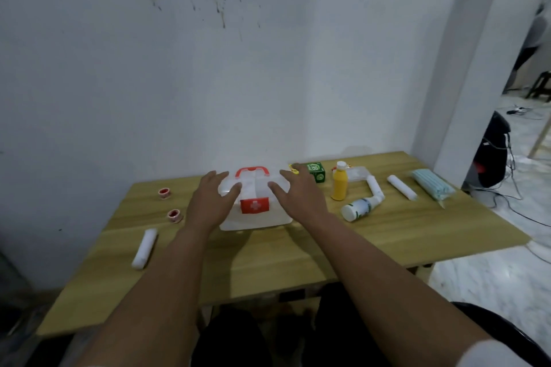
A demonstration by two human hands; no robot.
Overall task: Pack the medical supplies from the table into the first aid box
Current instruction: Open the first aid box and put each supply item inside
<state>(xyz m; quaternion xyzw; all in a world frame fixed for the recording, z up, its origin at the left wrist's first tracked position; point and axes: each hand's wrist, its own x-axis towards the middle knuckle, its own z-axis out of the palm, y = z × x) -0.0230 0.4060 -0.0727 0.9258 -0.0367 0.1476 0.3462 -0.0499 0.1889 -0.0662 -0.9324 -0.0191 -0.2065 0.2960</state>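
A white first aid box (256, 219) with a red handle and a red cross latch stands closed at the table's middle. My left hand (213, 199) rests on the lid's left side and my right hand (298, 194) on its right side, fingers spread. Two red tape rolls (163, 192) (174, 215) and a white bandage roll (144, 248) lie to the left. On the right are a green carton (316, 171), a yellow bottle (340, 182), a white spray bottle (359, 208), two bandage rolls (375, 185) (401, 186) and a pack of blue masks (432, 185).
The wooden table (268, 265) stands against a white wall. A clear packet (356, 173) lies behind the yellow bottle. Right of the table, a black device (492, 152) and cables lie on the marble floor. My legs are under the table's near edge.
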